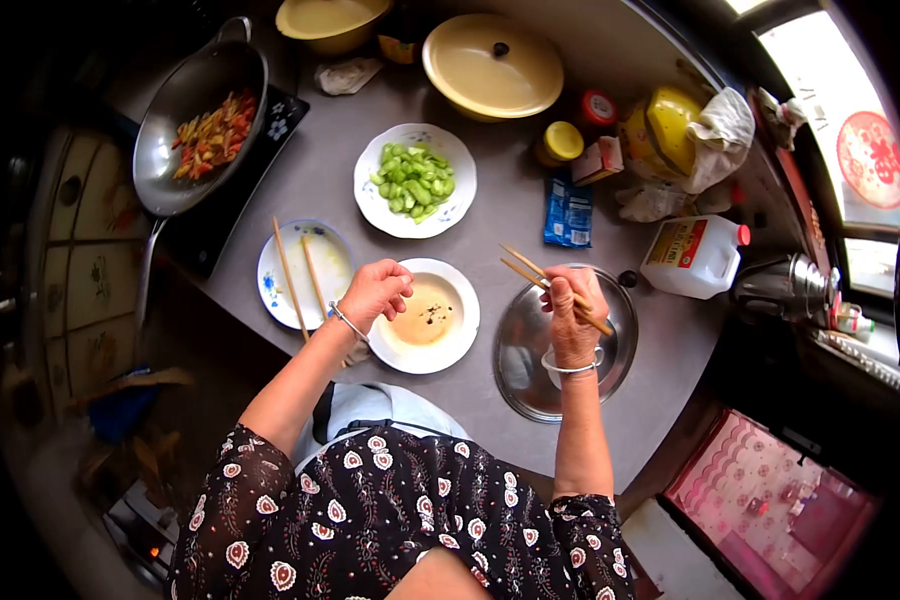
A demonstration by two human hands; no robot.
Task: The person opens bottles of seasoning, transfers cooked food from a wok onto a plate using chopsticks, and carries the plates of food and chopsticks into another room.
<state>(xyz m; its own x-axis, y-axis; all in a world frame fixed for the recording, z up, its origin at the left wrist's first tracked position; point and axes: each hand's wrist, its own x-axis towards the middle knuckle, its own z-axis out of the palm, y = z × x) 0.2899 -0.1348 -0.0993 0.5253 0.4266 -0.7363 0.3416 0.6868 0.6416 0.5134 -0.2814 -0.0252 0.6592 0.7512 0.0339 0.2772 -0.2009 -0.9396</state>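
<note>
My left hand point(378, 291) hovers at the left rim of a white plate point(467, 340), its fingers curled together; whether they hold anything I cannot make out. Pale brown liquid point(422, 300) with dark specks lies in that plate. My right hand point(576, 296) grips a pair of wooden chopsticks point(526, 266), tips pointing up and left, above a round metal lid point(530, 365). To the left, a blue-patterned plate point(272, 268) carries wooden sticks point(288, 275) and wet residue. Chopped green vegetable pieces point(410, 180) fill a floral plate point(370, 212) farther back.
On a black cooktop point(195, 235) at left stands a wok point(155, 165) with red and yellow food. Behind are a covered yellow basin point(485, 75), lidded jars point(562, 142) and a blue packet point(568, 212). A white jug point(692, 258) and metal thermos point(785, 290) stand at right.
</note>
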